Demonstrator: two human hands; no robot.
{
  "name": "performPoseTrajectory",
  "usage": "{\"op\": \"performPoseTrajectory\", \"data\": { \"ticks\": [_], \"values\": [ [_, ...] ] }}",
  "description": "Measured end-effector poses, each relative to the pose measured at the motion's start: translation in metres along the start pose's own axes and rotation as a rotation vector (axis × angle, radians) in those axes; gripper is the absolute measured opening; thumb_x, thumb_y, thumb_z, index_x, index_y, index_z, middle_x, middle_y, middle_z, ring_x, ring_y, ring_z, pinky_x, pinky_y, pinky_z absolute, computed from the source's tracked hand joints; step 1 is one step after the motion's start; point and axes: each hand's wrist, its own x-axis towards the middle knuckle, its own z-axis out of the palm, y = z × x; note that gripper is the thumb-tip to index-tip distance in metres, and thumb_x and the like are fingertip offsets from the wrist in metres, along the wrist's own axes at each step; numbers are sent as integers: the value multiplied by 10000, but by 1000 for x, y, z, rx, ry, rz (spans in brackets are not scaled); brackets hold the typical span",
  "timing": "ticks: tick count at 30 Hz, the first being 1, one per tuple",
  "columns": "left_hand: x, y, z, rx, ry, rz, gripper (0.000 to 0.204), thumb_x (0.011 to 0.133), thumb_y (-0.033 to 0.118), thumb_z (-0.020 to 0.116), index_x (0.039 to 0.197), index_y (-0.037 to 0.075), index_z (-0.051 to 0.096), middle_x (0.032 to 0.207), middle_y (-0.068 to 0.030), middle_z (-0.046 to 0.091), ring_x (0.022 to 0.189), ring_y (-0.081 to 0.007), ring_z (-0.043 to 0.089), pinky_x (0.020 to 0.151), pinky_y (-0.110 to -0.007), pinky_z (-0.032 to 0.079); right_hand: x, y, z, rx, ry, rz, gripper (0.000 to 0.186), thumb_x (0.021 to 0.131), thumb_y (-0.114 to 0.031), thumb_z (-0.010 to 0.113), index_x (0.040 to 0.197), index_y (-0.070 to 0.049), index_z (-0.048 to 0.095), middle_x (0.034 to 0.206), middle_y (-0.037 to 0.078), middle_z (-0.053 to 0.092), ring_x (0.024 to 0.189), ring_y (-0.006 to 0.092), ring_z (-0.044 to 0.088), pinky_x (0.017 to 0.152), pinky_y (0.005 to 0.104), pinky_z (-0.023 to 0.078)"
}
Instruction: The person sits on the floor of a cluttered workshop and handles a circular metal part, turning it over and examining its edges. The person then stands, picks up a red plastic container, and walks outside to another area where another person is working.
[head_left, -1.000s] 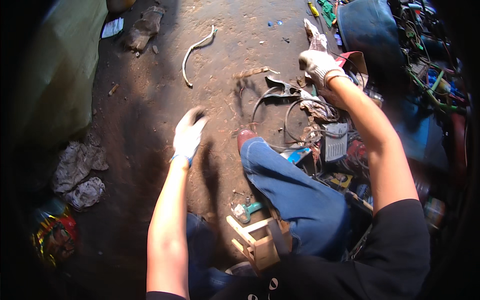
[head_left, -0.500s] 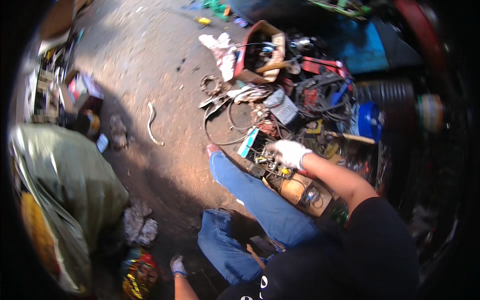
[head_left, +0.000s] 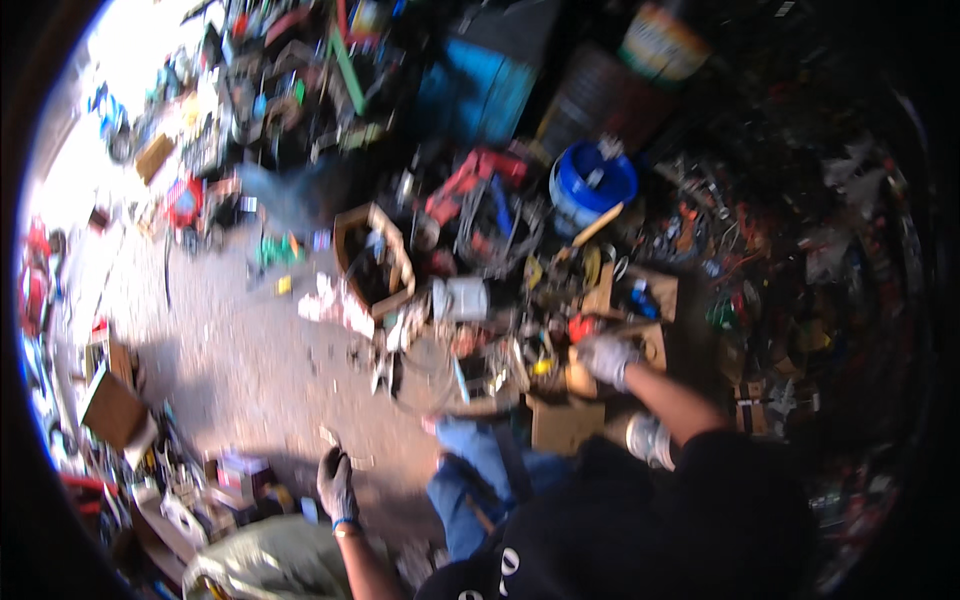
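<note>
Two gloved hands working low over a cluttered dirt yard, seen blurred from above. Sprawling across the upper and right parts: a heap of scrap metal, wires and tools (head_left: 520,260), reaching back into deep shadow. Lying bare to the left: sunlit dirt ground (head_left: 230,350), scattered with small debris. Bending up from the lower edge: a knee in blue jeans (head_left: 470,470), just below the heap. Sitting at the far side of the pile: a blue bucket (head_left: 592,185), with a wooden stick leaning out of it. Standing open near the middle: a cardboard box (head_left: 372,262), tilted, something dark inside. Lying flat beside the knee: a brown cardboard piece (head_left: 565,425), just under the right forearm. Reaching into the pile: right hand (head_left: 607,358) in a pale work glove, fingers curling down onto a small tan object (head_left: 578,378) at the heap's near edge; too blurred for telling whether gripping or only touching. Pressing down on the ground well apart from the heap: left hand (head_left: 336,482) in a dark glove, fingers together and pointing away, holding nothing.
</note>
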Motion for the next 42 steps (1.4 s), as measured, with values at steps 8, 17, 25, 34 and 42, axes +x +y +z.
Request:
{"op": "performPoseTrajectory", "data": {
  "ticks": [8,17,25,34,42],
  "values": [
    [39,64,81,172,-375,114,382,912,130,735,1271,35,645,1078,-55,704,873,-120,638,746,-261,533,-170,50,83,308,-121,446,446,899,-413,582,1285,-209,674,1293,132,666,1179,348,633,1016,425,505],
    [17,25,62,616,-525,-322,523,902,183,692,1363,-20,551,757,-31,621,625,-111,568,544,-267,458,-309,153,260,-389,-531,220,387,1003,-253,484,1332,-132,646,1430,90,587,1264,292,598,1051,485,485],
    [66,-4,1,227,-553,-784,281,944,219,663,1186,92,600,928,-67,635,716,-189,617,606,-332,536,-326,87,191,720,34,900,387,911,-288,693,1264,-130,677,1232,94,709,1077,255,690,935,361,547],
    [94,39,75,614,-459,-605,115,963,170,604,869,173,538,784,6,556,640,-139,553,558,-302,493,-386,14,164,731,19,1141,360,933,-245,648,1264,-106,675,1222,90,716,1109,261,676,963,342,516],
    [76,23,235,751,-507,-434,155,952,223,654,1090,165,617,893,-15,625,710,-154,605,623,-312,528,-494,90,267,1048,-57,1171,231,913,-202,594,1070,-58,685,925,100,711,799,191,664,705,348,507]
  ]
}}
